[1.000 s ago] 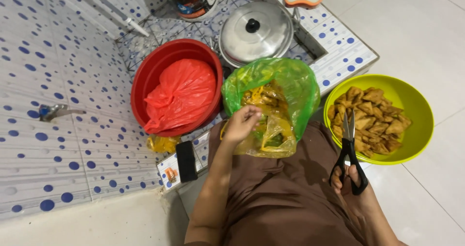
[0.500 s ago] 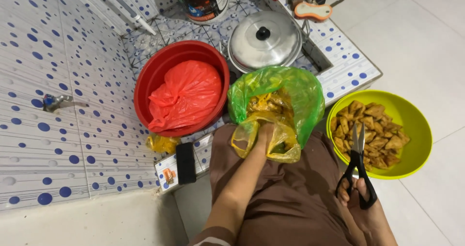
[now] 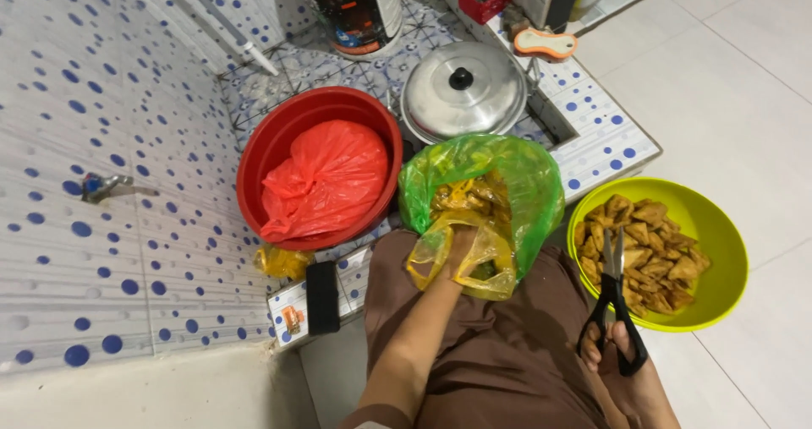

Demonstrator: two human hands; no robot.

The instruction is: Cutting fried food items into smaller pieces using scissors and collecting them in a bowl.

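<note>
Yellow plastic bag (image 3: 461,264): translucent, crumpled, open-mouthed, on lap, nested at 6 o'clock inside green bag (image 3: 482,188). Black-handled scissors (image 3: 615,306): blades shut, upright, tips toward 12 o'clock, over lime bowl rim.

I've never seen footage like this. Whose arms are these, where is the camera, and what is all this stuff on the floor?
The camera sits on a person's head and looks down at their own arms and lap. Their left hand reaches into a yellowish plastic bag that lies inside a green plastic bag of yellow food. Their right hand holds black-handled scissors, blades pointing over a lime-green bowl of cut fried pieces. Nearby are a round red basin holding a red plastic bag, a steel pot lid with a black knob, and a flat black phone.
</note>
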